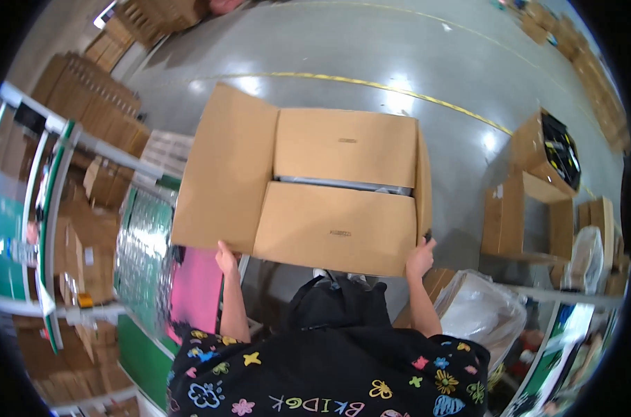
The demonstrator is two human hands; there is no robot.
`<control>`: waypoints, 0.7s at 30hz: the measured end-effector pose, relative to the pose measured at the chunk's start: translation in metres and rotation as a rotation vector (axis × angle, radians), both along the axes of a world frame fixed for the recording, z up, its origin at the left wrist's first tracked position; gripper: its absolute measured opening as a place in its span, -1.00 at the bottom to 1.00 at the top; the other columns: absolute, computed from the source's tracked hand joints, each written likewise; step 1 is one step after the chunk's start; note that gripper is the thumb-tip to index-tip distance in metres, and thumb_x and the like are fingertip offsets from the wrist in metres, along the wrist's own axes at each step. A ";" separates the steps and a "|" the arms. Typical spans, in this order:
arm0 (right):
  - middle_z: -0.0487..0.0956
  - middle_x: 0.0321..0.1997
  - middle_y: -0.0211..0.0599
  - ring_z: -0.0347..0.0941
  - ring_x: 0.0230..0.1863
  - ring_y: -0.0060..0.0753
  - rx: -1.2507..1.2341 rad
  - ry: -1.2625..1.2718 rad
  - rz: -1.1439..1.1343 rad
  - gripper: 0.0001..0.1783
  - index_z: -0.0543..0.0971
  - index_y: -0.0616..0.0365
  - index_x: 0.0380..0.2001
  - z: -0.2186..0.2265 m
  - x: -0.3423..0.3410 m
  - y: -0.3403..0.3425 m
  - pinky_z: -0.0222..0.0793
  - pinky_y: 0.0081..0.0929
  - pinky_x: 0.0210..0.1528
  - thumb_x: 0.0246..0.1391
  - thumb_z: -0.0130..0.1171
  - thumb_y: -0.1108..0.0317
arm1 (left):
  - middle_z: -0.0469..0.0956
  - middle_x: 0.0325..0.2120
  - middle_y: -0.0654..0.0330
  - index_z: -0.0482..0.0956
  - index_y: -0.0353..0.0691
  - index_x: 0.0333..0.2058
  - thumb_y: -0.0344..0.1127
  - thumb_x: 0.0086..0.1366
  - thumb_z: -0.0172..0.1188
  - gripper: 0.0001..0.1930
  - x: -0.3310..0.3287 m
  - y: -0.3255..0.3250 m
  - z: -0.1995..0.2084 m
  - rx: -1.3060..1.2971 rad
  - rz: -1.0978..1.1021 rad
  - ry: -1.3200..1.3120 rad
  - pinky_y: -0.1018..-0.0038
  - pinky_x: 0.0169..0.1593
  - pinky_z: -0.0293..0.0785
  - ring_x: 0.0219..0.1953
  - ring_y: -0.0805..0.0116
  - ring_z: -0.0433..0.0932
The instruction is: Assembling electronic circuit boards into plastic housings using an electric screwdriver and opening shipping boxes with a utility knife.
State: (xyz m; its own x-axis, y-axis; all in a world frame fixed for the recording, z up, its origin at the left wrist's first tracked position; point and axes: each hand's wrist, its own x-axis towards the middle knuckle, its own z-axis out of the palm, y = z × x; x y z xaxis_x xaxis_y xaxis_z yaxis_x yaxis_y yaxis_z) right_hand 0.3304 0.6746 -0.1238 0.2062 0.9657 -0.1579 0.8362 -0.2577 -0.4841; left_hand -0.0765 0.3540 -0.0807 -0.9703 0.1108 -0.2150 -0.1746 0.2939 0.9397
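A large brown cardboard box (pixel 336 229) is in front of my body, its top facing me. Its two long flaps are folded in, leaving a narrow gap with greyish, shiny material (pixel 343 185) inside. The wide left flap (pixel 225 170) spreads outward, and the right flap (pixel 423 181) stands up along its side. My left hand (pixel 226 258) grips the near edge of the left flap, thumb on top. Around the near right corner, my right hand (pixel 420 258) is closed on the box. A small dark thing (pixel 428 235) shows by its fingers, too small to name.
At my left is a bench with a pink sheet (pixel 196 288) and a clear plastic-wrapped stack (pixel 145 260). An open carton (pixel 503 219) and a box of black items (pixel 531 149) stand right. Clear plastic sheeting (pixel 472 306) lies near my right arm. A yellow line (pixel 343 80) crosses the floor.
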 end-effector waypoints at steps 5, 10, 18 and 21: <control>0.55 -0.27 0.09 0.43 -0.17 0.28 0.008 0.115 -0.048 -0.61 0.30 0.13 -0.09 -0.032 0.060 0.033 0.28 0.09 -0.14 0.25 -0.28 0.05 | 0.50 -0.63 0.20 0.51 -0.33 -0.38 0.06 0.36 -0.16 -0.49 0.051 0.033 0.054 0.128 0.002 -0.048 0.57 -0.59 0.28 -0.65 0.47 0.43; 0.49 -0.13 0.20 0.37 -0.06 0.28 0.044 0.145 -0.065 -0.52 0.31 0.24 -0.02 -0.071 0.106 0.063 0.25 0.02 -0.05 0.25 -0.27 0.04 | 0.55 -0.58 0.14 0.51 -0.33 -0.36 0.18 0.32 -0.18 -0.41 0.109 0.042 0.107 0.402 -0.006 -0.616 0.56 -0.56 0.31 -0.65 0.40 0.45; 0.42 -0.05 0.29 0.37 -0.05 0.26 -0.048 0.061 -0.112 -0.45 0.29 0.42 -0.02 -0.076 0.122 0.076 0.27 -0.02 -0.03 0.25 -0.26 0.06 | 0.29 -0.84 0.24 0.39 -0.19 -0.68 0.33 0.27 -0.31 -0.30 0.103 0.038 -0.014 0.164 -0.367 -0.941 0.45 -0.65 0.22 -0.76 0.39 0.28; 0.42 -0.05 0.28 0.38 -0.05 0.20 0.115 0.204 -0.126 -0.49 0.31 0.44 -0.03 -0.047 0.087 0.054 0.29 -0.06 -0.05 0.24 -0.24 0.12 | 0.33 -0.80 0.27 0.38 -0.16 -0.61 0.28 0.30 -0.33 -0.36 0.104 0.055 -0.039 -0.023 -0.087 -0.776 0.46 -0.64 0.25 -0.71 0.42 0.35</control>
State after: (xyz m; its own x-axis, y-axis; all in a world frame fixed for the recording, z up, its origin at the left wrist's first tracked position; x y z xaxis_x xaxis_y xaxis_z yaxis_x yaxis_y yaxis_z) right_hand 0.4171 0.7287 -0.1708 0.3008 0.9484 -0.0998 0.6829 -0.2873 -0.6716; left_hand 0.0272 0.4093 -0.1196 -0.5294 0.1671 -0.8318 -0.7550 0.3543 0.5517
